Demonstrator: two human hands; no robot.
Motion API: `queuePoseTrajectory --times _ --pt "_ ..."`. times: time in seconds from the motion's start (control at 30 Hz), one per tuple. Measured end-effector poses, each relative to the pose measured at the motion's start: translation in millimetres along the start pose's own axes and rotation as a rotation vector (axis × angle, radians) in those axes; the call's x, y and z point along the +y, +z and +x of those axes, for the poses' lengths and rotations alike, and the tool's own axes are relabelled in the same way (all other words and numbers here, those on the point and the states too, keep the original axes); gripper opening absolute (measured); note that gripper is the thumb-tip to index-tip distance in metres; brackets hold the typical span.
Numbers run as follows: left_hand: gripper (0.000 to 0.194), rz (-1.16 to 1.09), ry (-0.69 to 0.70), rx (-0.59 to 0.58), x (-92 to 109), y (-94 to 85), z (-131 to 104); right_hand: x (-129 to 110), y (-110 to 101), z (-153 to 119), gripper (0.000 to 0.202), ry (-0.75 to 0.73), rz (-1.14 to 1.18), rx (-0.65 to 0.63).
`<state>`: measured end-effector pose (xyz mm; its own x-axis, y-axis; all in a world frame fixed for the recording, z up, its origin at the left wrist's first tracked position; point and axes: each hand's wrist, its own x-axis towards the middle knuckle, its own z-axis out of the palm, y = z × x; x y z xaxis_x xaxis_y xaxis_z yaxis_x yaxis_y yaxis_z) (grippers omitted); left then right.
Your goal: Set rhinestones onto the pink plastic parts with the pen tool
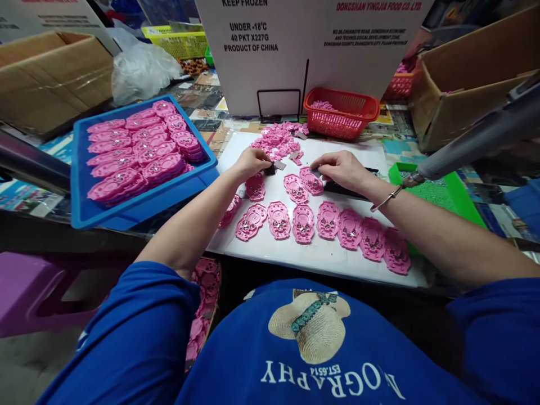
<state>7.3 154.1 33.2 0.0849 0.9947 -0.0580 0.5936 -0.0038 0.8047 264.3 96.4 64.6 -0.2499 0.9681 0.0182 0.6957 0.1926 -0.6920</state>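
My left hand (254, 161) is closed in a pinch at the far side of the white board, with a small dark flat piece (270, 169) at its fingertips. Just below it lies a pink plastic casing (255, 187). My right hand (342, 170) is also pinched, over the upper edge of another pink casing (311, 181); what its fingertips hold is mostly hidden. Beside that one rests a further casing (296, 189). Nearer to me, several pink casings with small shiny metal parts form a row (303, 224). A heap of small pink parts (280, 140) lies beyond my hands.
At left stands a blue tray (78, 169) of stacked pink casings. A red basket (343, 126) sits at the back before a large white carton (291, 67). To the right are a green tray (464, 202) and a grey metal pole (464, 135). Cardboard boxes flank both sides.
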Motion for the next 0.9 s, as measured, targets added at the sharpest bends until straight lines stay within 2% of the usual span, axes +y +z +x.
queuePoseTrajectory --times 0.07,0.13,0.2,0.27,0.33,0.4,0.57,0.73,0.8,0.9 --pt "0.010 -0.003 -0.002 0.002 -1 0.1 0 1 -3 -1 0.036 0.021 0.090 -0.072" --pt "0.011 -0.006 -0.008 0.000 -1 -0.2 0 2 -4 -3 0.037 -0.037 0.028 -0.085" --pt "0.013 -0.010 -0.012 -0.002 -1 -0.7 0 3 -2 -7 0.033 -0.162 -0.201 -0.040" --pt "0.014 -0.015 -0.011 0.000 -1 -1.1 0 5 2 -11 0.029 -0.279 -0.524 0.009" --pt "0.015 -0.020 -0.010 0.006 0 -1.1 0 5 7 -14 0.032 -0.333 -0.774 0.015" --pt "0.014 -0.027 -0.014 0.013 0 -0.8 0 5 13 -15 0.035 -0.349 -0.883 0.003" --pt "0.008 -0.066 -0.028 0.033 -1 -0.2 0 6 24 -17 0.035 -0.376 -0.916 -0.046" --pt "0.009 -0.110 -0.031 0.044 -4 -1.3 0 5 25 -17 0.038 -0.389 -0.882 -0.044" --pt "0.009 -0.122 -0.027 0.047 -6 -1.7 1 3 24 -6 0.038 -0.357 -0.855 0.000" --pt "0.012 -0.132 -0.010 0.044 -8 -2.0 3 0 24 29 0.036 -0.305 -0.807 0.064"
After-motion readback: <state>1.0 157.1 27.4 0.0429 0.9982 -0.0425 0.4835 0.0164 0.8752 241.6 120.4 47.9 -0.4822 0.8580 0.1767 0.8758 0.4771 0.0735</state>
